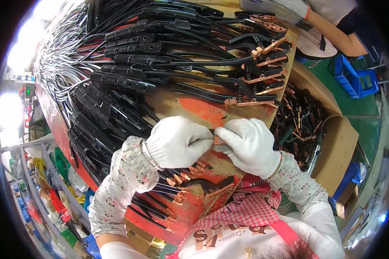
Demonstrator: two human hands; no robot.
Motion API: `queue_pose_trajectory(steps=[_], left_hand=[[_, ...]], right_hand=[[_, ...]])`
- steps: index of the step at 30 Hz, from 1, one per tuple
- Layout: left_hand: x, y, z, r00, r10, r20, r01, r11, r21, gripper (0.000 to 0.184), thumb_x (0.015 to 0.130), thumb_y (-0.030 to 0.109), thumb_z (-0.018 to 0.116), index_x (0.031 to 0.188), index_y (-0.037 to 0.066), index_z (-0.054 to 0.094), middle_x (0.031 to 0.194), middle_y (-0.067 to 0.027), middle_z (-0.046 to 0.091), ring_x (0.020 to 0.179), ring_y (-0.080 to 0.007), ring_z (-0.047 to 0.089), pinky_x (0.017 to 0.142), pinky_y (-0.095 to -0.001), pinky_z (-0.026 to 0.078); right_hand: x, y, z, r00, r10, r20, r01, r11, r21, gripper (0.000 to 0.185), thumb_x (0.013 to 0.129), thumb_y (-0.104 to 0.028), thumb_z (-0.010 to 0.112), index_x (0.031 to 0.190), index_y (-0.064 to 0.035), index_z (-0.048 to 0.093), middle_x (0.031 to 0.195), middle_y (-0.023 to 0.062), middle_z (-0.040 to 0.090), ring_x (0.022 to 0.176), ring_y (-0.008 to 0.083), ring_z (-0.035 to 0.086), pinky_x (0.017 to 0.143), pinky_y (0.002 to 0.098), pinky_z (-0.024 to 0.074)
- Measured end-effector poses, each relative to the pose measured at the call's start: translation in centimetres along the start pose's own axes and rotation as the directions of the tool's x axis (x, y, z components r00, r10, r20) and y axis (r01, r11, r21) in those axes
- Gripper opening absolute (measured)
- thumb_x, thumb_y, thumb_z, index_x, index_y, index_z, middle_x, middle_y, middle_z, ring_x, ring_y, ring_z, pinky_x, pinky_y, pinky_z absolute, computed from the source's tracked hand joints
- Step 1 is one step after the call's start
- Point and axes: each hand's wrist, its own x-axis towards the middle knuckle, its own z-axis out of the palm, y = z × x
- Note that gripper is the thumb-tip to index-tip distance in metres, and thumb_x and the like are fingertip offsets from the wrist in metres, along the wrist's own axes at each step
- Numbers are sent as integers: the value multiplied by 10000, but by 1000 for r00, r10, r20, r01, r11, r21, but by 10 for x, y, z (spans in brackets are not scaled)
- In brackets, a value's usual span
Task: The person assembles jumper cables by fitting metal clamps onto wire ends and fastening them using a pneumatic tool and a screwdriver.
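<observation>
Both my hands wear white knit gloves and meet over the front of the worktable. My right hand (248,144) is closed in a pinch on a small copper piece (219,140), mostly covered by the fingers. Against its other side, my left hand (177,142) is also pinched shut; what lies inside those fingers is hidden. Just below them, several black cables (157,207) with bare copper ends point toward a black electrode holder (207,185) with a copper jaw. Beyond my hands lie rows of black electrode holders (246,88) with springs and copper jaws.
Black plastic housings (127,83) and grey-black cables (58,64) cover the far and left table. To the right, a cardboard box (343,146) contains many copper-and-black parts. A blue bin (354,80) sits on the green floor. Another person's arm (333,34) reaches in at top right.
</observation>
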Motion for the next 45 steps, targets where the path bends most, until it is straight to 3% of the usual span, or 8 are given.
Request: queue_pose_trajectory(steps=[9,11,19,28,35,39,41,45], left_hand=[[-6,-5,9,990,-48,-130,52,998,25,141,856,215,676,946,116,722,791,-121,688,745,-334,676,677,-430,525],[-9,-22,9,928,276,-252,-202,938,283,173,797,176,727,951,102,706,742,-89,660,675,-325,636,644,-409,487],[-9,-19,19,867,361,-343,-233,903,360,198,679,92,781,847,87,675,660,-67,606,608,-306,594,586,-409,444],[-4,-21,14,919,297,-261,-233,940,250,381,767,253,803,1076,72,674,840,-125,691,766,-343,676,671,-432,519],[1,-16,28,908,269,-322,-161,932,326,408,784,327,805,1119,132,678,826,-88,680,742,-307,682,637,-407,531],[4,-18,32,888,297,-352,-147,907,394,334,797,324,794,1077,164,708,790,-68,657,711,-294,674,607,-399,525],[4,-16,32,870,320,-376,-159,903,400,311,801,325,791,1061,172,717,779,-63,649,698,-292,671,599,-396,524],[1,-18,33,864,325,-385,-170,908,384,299,803,320,788,1053,167,728,777,-67,648,675,-295,666,588,-399,523]], right_hand=[[8,18,5,996,-83,23,81,993,89,406,698,-237,776,1054,-94,642,841,50,589,719,259,614,586,389,445],[10,21,2,996,-86,36,83,993,88,396,706,-242,773,1047,-95,637,837,52,589,718,263,617,583,391,448],[20,17,12,988,-144,62,136,984,117,317,770,-265,758,1003,-100,620,815,52,582,712,270,630,574,392,460],[-25,19,-47,964,261,-41,-263,963,-52,441,779,-196,771,1178,-59,641,1083,135,666,981,348,650,830,423,519],[-264,83,-80,100,925,-367,-945,-28,-327,772,816,-267,761,1482,-93,412,1386,240,499,1179,404,577,989,471,474],[-308,106,-73,15,911,-411,-992,-39,-122,757,814,-269,768,1460,-52,437,1276,219,578,1150,389,596,972,469,483],[-359,147,-68,-195,981,-27,-905,-169,391,571,843,-250,754,1308,5,541,1003,161,671,902,323,684,758,425,557],[-277,97,-82,-176,947,271,-582,-322,747,178,890,-210,719,930,-84,599,666,58,627,441,182,568,369,304,453]])
